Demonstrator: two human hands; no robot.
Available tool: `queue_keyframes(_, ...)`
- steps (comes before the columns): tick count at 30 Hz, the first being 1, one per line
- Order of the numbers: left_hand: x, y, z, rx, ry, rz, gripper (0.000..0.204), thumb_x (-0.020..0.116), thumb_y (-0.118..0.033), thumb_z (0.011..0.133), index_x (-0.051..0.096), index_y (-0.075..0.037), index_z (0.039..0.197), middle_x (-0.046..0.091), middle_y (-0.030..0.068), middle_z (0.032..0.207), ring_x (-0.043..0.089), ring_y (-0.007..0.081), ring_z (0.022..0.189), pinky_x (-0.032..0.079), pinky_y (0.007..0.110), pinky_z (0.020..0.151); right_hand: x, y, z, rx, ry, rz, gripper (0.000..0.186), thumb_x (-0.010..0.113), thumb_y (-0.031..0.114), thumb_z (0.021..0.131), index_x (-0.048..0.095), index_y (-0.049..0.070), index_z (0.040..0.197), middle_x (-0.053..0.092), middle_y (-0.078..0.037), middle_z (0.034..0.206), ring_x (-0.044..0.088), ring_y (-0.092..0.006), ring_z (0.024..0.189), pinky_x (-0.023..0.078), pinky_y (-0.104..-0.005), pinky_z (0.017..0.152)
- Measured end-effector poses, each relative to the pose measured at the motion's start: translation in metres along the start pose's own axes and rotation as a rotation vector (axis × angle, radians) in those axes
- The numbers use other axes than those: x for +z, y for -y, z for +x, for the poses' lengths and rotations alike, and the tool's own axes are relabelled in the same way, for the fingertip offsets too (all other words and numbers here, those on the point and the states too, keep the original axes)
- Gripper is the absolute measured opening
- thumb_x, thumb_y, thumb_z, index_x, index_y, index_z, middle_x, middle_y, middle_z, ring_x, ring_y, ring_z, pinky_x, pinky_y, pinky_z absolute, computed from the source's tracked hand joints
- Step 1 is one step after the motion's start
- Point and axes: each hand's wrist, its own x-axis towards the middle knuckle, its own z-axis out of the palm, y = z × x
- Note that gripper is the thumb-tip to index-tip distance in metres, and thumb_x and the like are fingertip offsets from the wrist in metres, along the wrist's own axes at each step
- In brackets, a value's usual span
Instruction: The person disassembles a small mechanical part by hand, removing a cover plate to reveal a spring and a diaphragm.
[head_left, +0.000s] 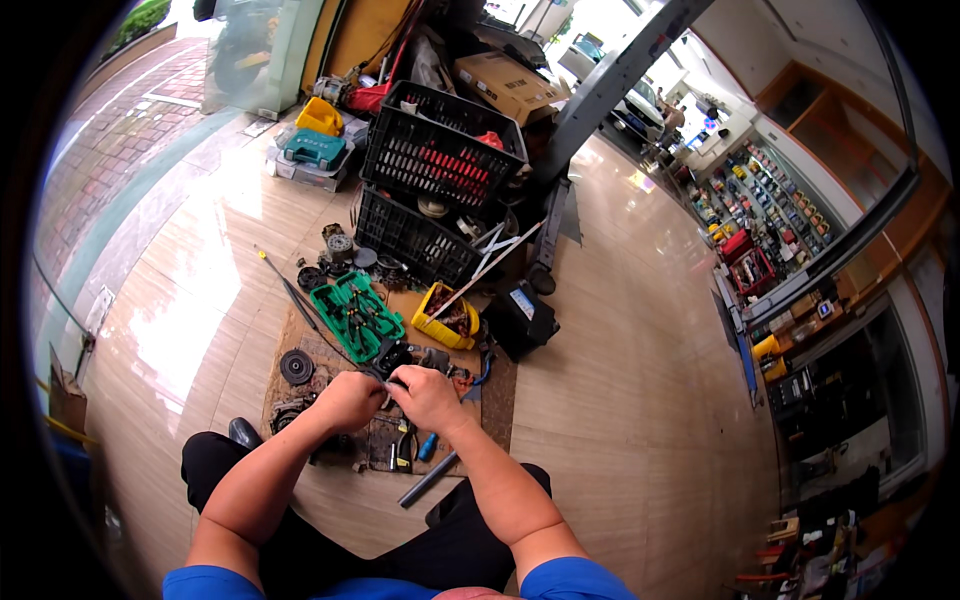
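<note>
My left hand (352, 399) and my right hand (430, 397) meet above the work mat, fingers closed and nearly touching. A small dark piece shows between the fingertips; its kind is hard to make out. A long thin black cable (300, 303) with a yellow tip runs from the upper left down toward my left hand. Just beyond my hands lies an open green case (357, 314) with dark tools in it. Right of the case sits a yellow bin (443, 318) of copper-coloured parts. Near my right wrist are a blue-handled screwdriver (428, 446) and a grey metal tube (428, 480).
Black plastic crates (440, 150) stand stacked at the back, with a cardboard box (508, 85) beside them. A black box-shaped battery (521, 320) stands right of the bin. A round dark disc (297, 367) lies left. A teal tool case (314, 148) rests farther back. Shelves (775, 205) line the right.
</note>
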Motion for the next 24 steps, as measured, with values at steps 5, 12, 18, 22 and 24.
queue_keyframes(5, 0.001, -0.003, 0.004, -0.055, -0.075, -0.061, 0.023, 0.059, -0.022, 0.087, 0.070, -0.002, 0.089, 0.064, 0.0248, 0.083, 0.064, 0.0428, 0.083, 0.051, 0.048, 0.074, 0.006, -0.002, 0.002, 0.012, -0.095, 0.061, 0.014, 0.064, 0.017, 0.086, 0.066, 0.004, 0.091, 0.066, -0.018, 0.085, 0.064, -0.0383, 0.080, 0.051, -0.0424, 0.068)
queue_keyframes(12, -0.001, -0.004, 0.001, -0.058, -0.129, -0.118, 0.025, 0.060, -0.025, 0.089, 0.071, -0.003, 0.090, 0.065, 0.0241, 0.083, 0.064, 0.0419, 0.082, 0.051, 0.047, 0.073, 0.007, 0.009, 0.003, 0.084, -0.172, 0.057, 0.015, 0.067, 0.016, 0.085, 0.069, 0.005, 0.095, 0.067, -0.021, 0.085, 0.067, -0.0369, 0.081, 0.052, -0.0416, 0.068)
queue_keyframes(18, 0.007, 0.007, 0.005, -0.074, -0.151, -0.202, 0.027, 0.061, -0.028, 0.090, 0.071, -0.003, 0.096, 0.067, 0.0221, 0.082, 0.066, 0.0378, 0.076, 0.051, 0.043, 0.069, 0.005, 0.013, 0.003, 0.083, -0.189, 0.110, 0.013, 0.065, 0.015, 0.087, 0.067, 0.003, 0.093, 0.066, -0.019, 0.082, 0.067, -0.0377, 0.079, 0.052, -0.0412, 0.066)
queue_keyframes(22, 0.003, 0.004, 0.004, -0.097, -0.180, -0.289, 0.029, 0.059, -0.028, 0.092, 0.069, -0.001, 0.098, 0.066, 0.0222, 0.081, 0.067, 0.0372, 0.077, 0.051, 0.042, 0.069, 0.009, 0.017, 0.002, 0.081, -0.168, 0.160, 0.015, 0.064, 0.013, 0.088, 0.067, 0.002, 0.098, 0.067, -0.021, 0.082, 0.068, -0.0355, 0.077, 0.052, -0.0386, 0.066)
queue_keyframes(24, 0.001, 0.003, 0.005, -0.144, -0.182, -0.332, 0.030, 0.059, -0.028, 0.093, 0.069, -0.001, 0.100, 0.067, 0.0217, 0.082, 0.068, 0.0345, 0.077, 0.052, 0.040, 0.070, 0.012, 0.018, 0.001, 0.105, -0.164, 0.188, 0.016, 0.065, 0.012, 0.087, 0.068, 0.001, 0.098, 0.068, -0.019, 0.081, 0.069, -0.0280, 0.075, 0.052, -0.0352, 0.067)
